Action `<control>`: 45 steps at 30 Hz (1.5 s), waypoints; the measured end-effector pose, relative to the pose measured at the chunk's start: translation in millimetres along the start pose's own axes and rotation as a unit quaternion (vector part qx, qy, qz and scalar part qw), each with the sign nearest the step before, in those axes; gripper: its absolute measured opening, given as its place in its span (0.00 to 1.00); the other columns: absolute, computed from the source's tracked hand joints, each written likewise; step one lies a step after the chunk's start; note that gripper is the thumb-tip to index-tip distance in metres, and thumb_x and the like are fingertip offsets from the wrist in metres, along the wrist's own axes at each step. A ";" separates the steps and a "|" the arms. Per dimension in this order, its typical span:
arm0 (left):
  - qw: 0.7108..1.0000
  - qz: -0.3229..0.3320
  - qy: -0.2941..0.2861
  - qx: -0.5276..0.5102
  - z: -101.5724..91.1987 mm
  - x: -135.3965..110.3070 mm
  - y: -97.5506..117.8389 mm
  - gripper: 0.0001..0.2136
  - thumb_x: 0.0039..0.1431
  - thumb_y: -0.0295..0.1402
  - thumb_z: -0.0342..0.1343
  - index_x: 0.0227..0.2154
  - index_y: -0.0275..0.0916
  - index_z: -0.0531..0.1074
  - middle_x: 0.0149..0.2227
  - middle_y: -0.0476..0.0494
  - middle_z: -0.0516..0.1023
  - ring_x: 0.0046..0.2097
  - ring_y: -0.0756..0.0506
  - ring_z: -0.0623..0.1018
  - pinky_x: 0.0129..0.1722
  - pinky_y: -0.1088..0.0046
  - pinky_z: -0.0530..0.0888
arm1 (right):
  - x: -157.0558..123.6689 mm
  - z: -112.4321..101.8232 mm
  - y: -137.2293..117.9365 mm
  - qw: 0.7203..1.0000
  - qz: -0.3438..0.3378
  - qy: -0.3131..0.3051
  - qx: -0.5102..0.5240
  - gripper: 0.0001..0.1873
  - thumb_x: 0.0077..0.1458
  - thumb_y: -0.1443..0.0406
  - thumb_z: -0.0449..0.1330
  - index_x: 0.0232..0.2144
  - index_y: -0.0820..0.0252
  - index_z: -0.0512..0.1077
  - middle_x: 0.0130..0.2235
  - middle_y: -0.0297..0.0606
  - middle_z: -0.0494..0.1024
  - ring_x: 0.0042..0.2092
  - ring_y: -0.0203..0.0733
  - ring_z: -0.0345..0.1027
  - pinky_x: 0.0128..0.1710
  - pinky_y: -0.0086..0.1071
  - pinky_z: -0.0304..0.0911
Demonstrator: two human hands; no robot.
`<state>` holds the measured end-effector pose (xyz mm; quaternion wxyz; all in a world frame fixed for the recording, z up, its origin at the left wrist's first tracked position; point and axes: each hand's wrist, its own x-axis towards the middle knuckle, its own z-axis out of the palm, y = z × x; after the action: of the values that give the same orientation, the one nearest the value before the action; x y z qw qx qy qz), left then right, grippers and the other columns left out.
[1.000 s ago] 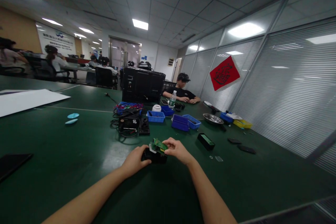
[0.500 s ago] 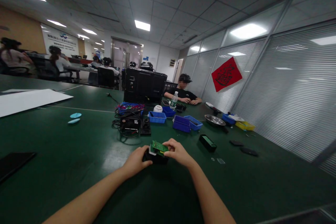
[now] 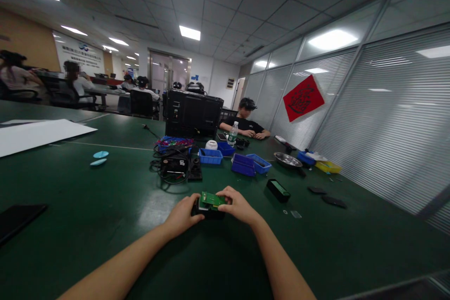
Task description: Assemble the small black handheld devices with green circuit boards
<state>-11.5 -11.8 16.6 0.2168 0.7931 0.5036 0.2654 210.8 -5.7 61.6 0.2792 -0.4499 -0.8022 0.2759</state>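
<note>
A green circuit board (image 3: 212, 198) lies over the opening of a small black case (image 3: 213, 214) on the table in front of me. My left hand (image 3: 184, 215) grips the left end of the case, thumb along the near side. My right hand (image 3: 237, 204) pinches the right end of the board between thumb and fingers. A pale part shows under the board's left edge. To the right sits a second black case (image 3: 278, 191) with a green board inside.
Beyond my hands are a black device with cables (image 3: 174, 167), blue bins (image 3: 210, 156), a baseball (image 3: 211, 145) and a large black monitor (image 3: 194, 113). Rightward lie a metal bowl (image 3: 287, 160), flat black pieces (image 3: 333, 202) and a clear plastic piece (image 3: 296, 214). A person (image 3: 246, 124) sits across the table.
The circuit board has come down lower and flatter onto the black case, with my right hand still on its right end. My left hand stays on the case.
</note>
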 end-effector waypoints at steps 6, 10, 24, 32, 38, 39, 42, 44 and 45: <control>1.000 0.016 0.010 -0.018 4.4 1.3 -7.0 0.31 0.42 0.36 0.59 0.52 0.43 0.55 0.43 0.45 0.70 0.44 0.45 0.70 0.43 0.72 0.64 | -0.5 2.0 -1.5 1.000 -0.009 -0.001 -0.019 0.20 0.41 0.66 0.62 0.41 0.55 0.70 0.37 0.35 0.64 0.37 0.37 0.59 0.38 0.31 0.57; 1.000 0.018 0.013 -0.014 6.2 2.1 -8.7 0.33 0.42 0.35 0.58 0.53 0.43 0.54 0.44 0.44 0.70 0.45 0.44 0.70 0.44 0.71 0.64 | -0.7 2.7 0.2 0.999 -0.017 0.002 -0.040 0.20 0.41 0.66 0.63 0.41 0.55 0.70 0.37 0.35 0.65 0.38 0.38 0.59 0.39 0.32 0.57; 0.999 0.023 0.019 -0.020 6.9 1.4 -9.6 0.35 0.42 0.35 0.58 0.55 0.42 0.52 0.45 0.44 0.69 0.45 0.44 0.70 0.46 0.70 0.64 | -0.7 3.5 4.3 0.998 0.001 0.027 -0.055 0.17 0.44 0.61 0.62 0.39 0.55 0.70 0.38 0.36 0.65 0.40 0.39 0.60 0.41 0.33 0.57; 0.995 0.022 0.100 0.007 0.8 -0.1 -2.6 0.16 0.48 0.28 0.51 0.42 0.42 0.62 0.43 0.45 0.66 0.43 0.47 0.69 0.44 0.70 0.66 | 2.2 5.3 9.9 0.998 0.015 0.032 -0.052 0.11 0.50 0.61 0.57 0.37 0.58 0.71 0.35 0.36 0.68 0.34 0.36 0.62 0.36 0.30 0.58; 0.996 0.047 0.075 0.022 -1.5 -0.4 -3.2 0.09 0.51 0.26 0.44 0.35 0.42 0.65 0.34 0.47 0.68 0.38 0.48 0.70 0.40 0.72 0.66 | 2.5 5.9 8.4 0.998 0.027 0.034 -0.052 0.13 0.52 0.59 0.54 0.37 0.60 0.71 0.36 0.39 0.70 0.34 0.36 0.63 0.35 0.29 0.58; 0.996 0.051 0.063 0.020 -1.3 -0.6 -3.1 0.11 0.51 0.26 0.44 0.37 0.42 0.65 0.35 0.47 0.69 0.39 0.48 0.70 0.41 0.71 0.66 | 2.7 6.6 8.4 0.998 0.027 0.031 -0.056 0.14 0.52 0.59 0.54 0.37 0.60 0.72 0.36 0.39 0.71 0.34 0.37 0.63 0.35 0.30 0.58; 0.998 0.059 0.024 0.025 -0.2 -1.4 -2.3 0.21 0.50 0.24 0.45 0.49 0.43 0.61 0.44 0.46 0.70 0.46 0.46 0.68 0.48 0.69 0.62 | 4.1 8.9 11.0 0.997 0.022 0.030 -0.071 0.15 0.53 0.58 0.52 0.36 0.61 0.72 0.35 0.40 0.72 0.35 0.38 0.64 0.36 0.30 0.57; 0.997 0.071 -0.003 0.032 0.2 -2.0 -1.5 0.28 0.49 0.24 0.46 0.55 0.45 0.54 0.52 0.47 0.65 0.52 0.45 0.64 0.52 0.67 0.59 | 5.4 9.8 14.6 0.996 0.025 0.042 -0.080 0.16 0.54 0.57 0.50 0.35 0.61 0.72 0.34 0.40 0.73 0.36 0.38 0.64 0.36 0.29 0.56; 0.996 0.078 -0.013 0.034 0.2 -2.3 -1.1 0.30 0.48 0.24 0.47 0.56 0.45 0.51 0.55 0.48 0.62 0.53 0.45 0.63 0.53 0.66 0.58 | 6.1 9.9 16.5 0.995 0.034 0.049 -0.086 0.17 0.55 0.56 0.49 0.34 0.61 0.72 0.34 0.40 0.73 0.35 0.38 0.64 0.35 0.29 0.56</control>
<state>-13.0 -13.5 15.3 0.1750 0.8400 0.4463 0.2540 210.7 5.0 44.5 0.2695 -0.5119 -0.7926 0.1928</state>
